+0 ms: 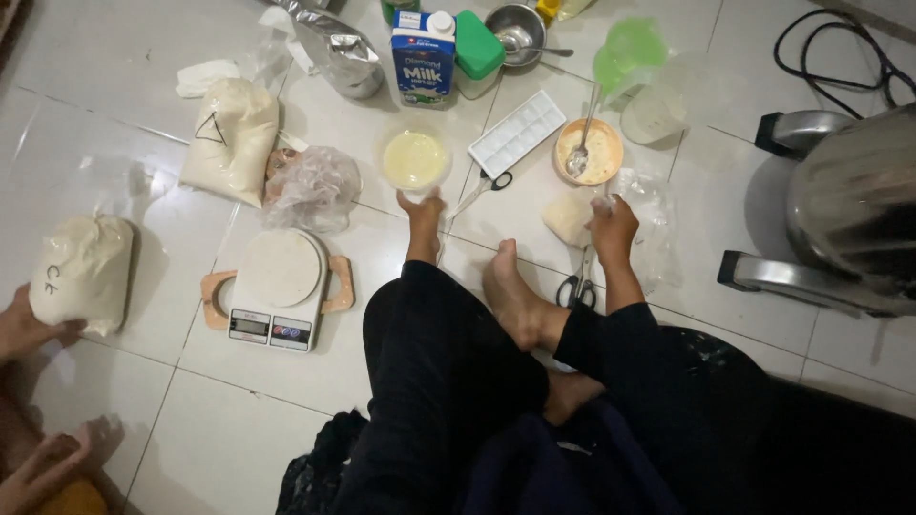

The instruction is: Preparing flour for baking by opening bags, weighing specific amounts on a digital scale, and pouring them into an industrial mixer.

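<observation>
On the white tiled floor (pixel 286 401), person seated cross-legged, bare foot (pixel 510 296) forward. Left hand (pixel 422 212) reaches to the clear round bowl of pale yellow liquid (pixel 414 158), fingers at its near rim; closed around it or just touching, cannot tell. Right hand (pixel 613 227) is curled, pinching clear plastic wrap (pixel 654 229) beside a lump of pale dough (pixel 569 219). Judgement: bowl looks full, so keep it level, slide rather than lift, steady the dough side. Nearby: orange bowl with spoon (pixel 592 151), white ice tray (pixel 518 133), two pairs of scissors (pixel 482 188) (pixel 576 284), milk carton (pixel 423 57), digital kitchen scale (pixel 277 291) on a wooden board, bagged flour (pixel 232 138), another bag (pixel 84 272) held by someone else's hand (pixel 24 329) at left edge. Steel mixer (pixel 840 210) at right, black cable (pixel 840 52) behind it. Floor glossy, crowded, dim indoor light.
</observation>
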